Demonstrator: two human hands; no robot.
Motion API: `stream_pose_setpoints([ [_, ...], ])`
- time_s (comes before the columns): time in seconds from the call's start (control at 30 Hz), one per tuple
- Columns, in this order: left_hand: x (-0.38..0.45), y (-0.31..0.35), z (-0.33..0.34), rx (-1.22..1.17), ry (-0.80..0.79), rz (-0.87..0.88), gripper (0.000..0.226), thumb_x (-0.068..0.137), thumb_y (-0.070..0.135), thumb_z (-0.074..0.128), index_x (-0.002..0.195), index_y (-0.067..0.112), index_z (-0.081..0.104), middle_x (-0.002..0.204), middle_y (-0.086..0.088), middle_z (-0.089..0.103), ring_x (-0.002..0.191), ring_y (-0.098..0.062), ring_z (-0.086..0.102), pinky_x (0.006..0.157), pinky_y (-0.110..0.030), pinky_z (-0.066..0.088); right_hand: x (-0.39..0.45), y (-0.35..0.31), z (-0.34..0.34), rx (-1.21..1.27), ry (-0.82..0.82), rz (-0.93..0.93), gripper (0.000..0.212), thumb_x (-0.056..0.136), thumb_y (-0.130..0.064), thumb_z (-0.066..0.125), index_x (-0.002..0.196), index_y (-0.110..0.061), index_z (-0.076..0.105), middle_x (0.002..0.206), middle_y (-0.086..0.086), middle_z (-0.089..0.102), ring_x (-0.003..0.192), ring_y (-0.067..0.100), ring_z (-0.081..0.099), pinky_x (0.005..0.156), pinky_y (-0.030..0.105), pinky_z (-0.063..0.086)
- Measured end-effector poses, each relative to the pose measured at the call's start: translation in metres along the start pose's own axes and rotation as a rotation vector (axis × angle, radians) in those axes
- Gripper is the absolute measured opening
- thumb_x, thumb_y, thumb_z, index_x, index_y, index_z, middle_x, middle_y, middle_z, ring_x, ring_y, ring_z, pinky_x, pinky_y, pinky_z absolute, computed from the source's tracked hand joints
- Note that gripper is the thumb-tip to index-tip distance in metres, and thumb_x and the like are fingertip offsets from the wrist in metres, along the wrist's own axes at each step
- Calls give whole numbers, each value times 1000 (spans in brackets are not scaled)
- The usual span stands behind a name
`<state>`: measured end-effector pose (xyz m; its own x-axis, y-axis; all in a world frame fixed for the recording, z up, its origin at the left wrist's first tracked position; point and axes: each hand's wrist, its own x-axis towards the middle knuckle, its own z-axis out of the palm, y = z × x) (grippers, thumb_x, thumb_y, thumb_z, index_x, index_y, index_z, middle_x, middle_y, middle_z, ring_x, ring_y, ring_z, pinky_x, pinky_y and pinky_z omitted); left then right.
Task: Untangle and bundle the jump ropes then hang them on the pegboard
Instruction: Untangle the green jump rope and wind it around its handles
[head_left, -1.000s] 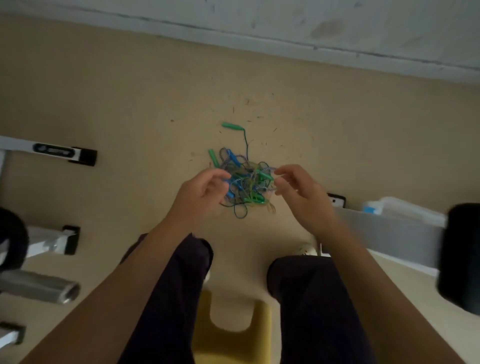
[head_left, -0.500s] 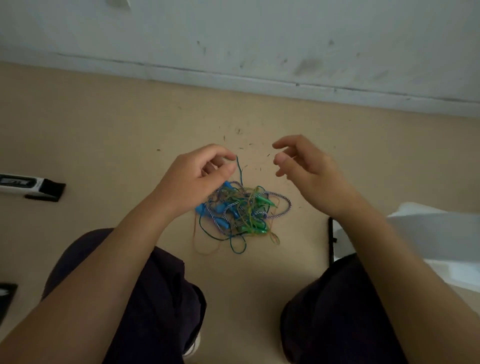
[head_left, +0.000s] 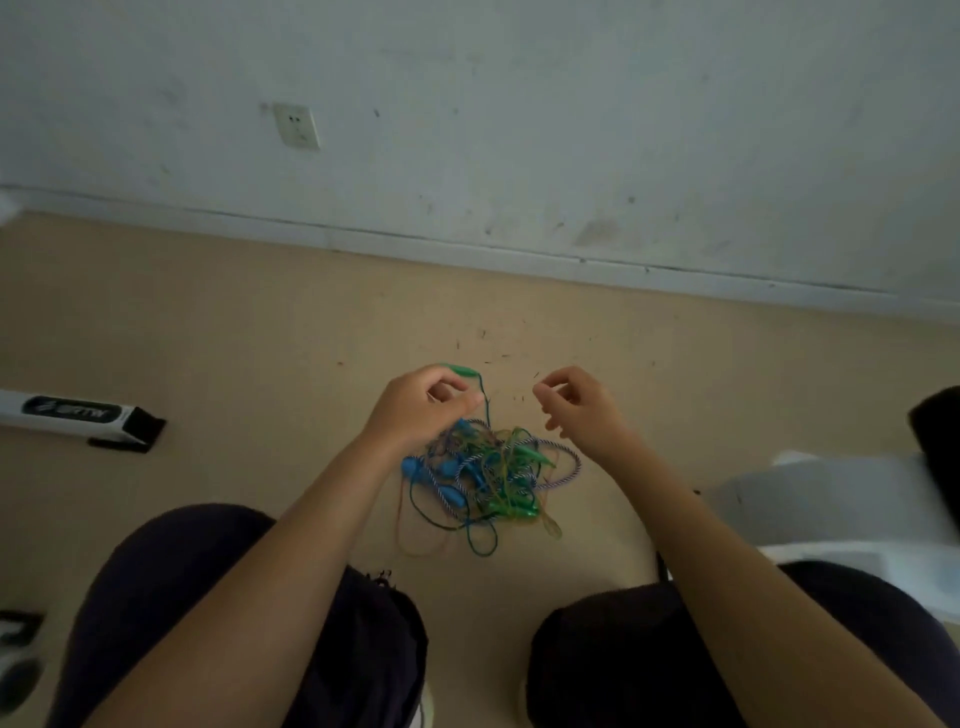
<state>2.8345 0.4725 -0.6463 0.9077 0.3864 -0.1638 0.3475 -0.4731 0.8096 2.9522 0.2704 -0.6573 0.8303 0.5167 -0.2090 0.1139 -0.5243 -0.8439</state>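
Observation:
A tangled heap of jump ropes (head_left: 488, 478) lies on the beige floor between my knees, with blue, green, yellow and striped cords and blue and green handles. My left hand (head_left: 421, 410) is raised above the heap's left side and grips a green handle (head_left: 460, 371), from which a dark cord (head_left: 484, 397) runs down into the tangle. My right hand (head_left: 582, 410) hovers over the heap's right side with fingers loosely curled; whether it pinches a thin cord I cannot tell. No pegboard is in view.
A white wall with a socket (head_left: 296, 126) and a skirting board runs across the back. A white bar with a black end (head_left: 78, 418) lies on the floor at left. A white container (head_left: 831, 499) and a dark object (head_left: 935, 441) stand at right.
The view has tilted up toward the wall. My left hand has lifted the green handle out of the heap; my right hand has let go of the tangle and risen.

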Motion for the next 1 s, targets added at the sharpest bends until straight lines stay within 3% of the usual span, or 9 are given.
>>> stream_pose_setpoints([
  [0.2, 93, -106, 86, 57, -82, -204, 33, 86, 51, 70, 110, 31, 64, 106, 15, 63, 94, -5, 58, 66, -16, 40, 87, 120, 69, -86, -47, 273, 31, 93, -48, 59, 109, -21, 60, 95, -1, 65, 84, 16, 63, 72, 34, 54],
  [0.37, 129, -210, 143, 61, -256, -369, 65, 81, 53, 77, 137, 29, 55, 137, 9, 49, 122, -10, 46, 97, -28, 40, 131, 217, 125, -167, -139, 370, 54, 85, -50, 71, 124, -16, 58, 118, 0, 57, 103, 18, 57, 87, 35, 50],
  [0.43, 136, -232, 159, 13, -314, -386, 60, 78, 53, 79, 131, 36, 57, 136, 15, 51, 122, -8, 48, 97, -25, 41, 139, 237, 141, -167, -171, 383, 61, 79, -56, 74, 124, -18, 57, 113, -6, 55, 103, 17, 56, 88, 35, 50],
  [0.5, 141, -241, 170, -62, -284, -396, 42, 76, 49, 82, 112, 44, 62, 120, 23, 59, 106, 0, 54, 83, -16, 43, 144, 248, 150, -121, -170, 388, 49, 77, -54, 76, 109, -19, 64, 99, -9, 60, 90, 13, 57, 76, 28, 47],
  [0.6, 149, -244, 176, -144, -166, -402, 22, 76, 38, 85, 90, 31, 70, 91, 7, 68, 81, -7, 61, 67, -17, 47, 148, 251, 151, -27, -150, 347, 24, 82, -37, 78, 87, -15, 69, 73, -8, 60, 65, 5, 54, 60, 17, 40],
  [0.67, 152, -233, 172, -156, -135, -403, 16, 76, 36, 84, 80, 26, 72, 79, 4, 70, 69, -2, 61, 59, -13, 47, 147, 243, 141, 9, -136, 324, 16, 84, -30, 77, 84, -15, 71, 68, -11, 59, 57, -3, 52, 54, 8, 37],
  [0.73, 153, -215, 162, -196, -120, -419, 18, 78, 33, 83, 82, 18, 75, 77, 4, 71, 65, 2, 61, 60, -13, 47, 144, 226, 125, 42, -105, 308, 12, 84, -25, 77, 84, -14, 72, 68, -13, 60, 57, -7, 54, 57, 7, 37],
  [0.83, 147, -172, 138, -217, -85, -369, 19, 83, 31, 80, 85, 13, 76, 76, 2, 70, 64, -2, 60, 63, -19, 48, 133, 187, 96, 82, -47, 281, 11, 83, -23, 79, 82, -13, 74, 66, -11, 63, 62, 0, 56, 63, 16, 44],
  [1.0, 112, -83, 70, -300, 46, -225, 20, 78, 35, 84, 83, 17, 75, 63, 15, 69, 55, 4, 57, 53, -8, 42, 97, 97, 36, 80, 16, 157, 18, 81, -25, 80, 74, -9, 75, 61, 1, 67, 52, 10, 56, 60, 33, 52],
])
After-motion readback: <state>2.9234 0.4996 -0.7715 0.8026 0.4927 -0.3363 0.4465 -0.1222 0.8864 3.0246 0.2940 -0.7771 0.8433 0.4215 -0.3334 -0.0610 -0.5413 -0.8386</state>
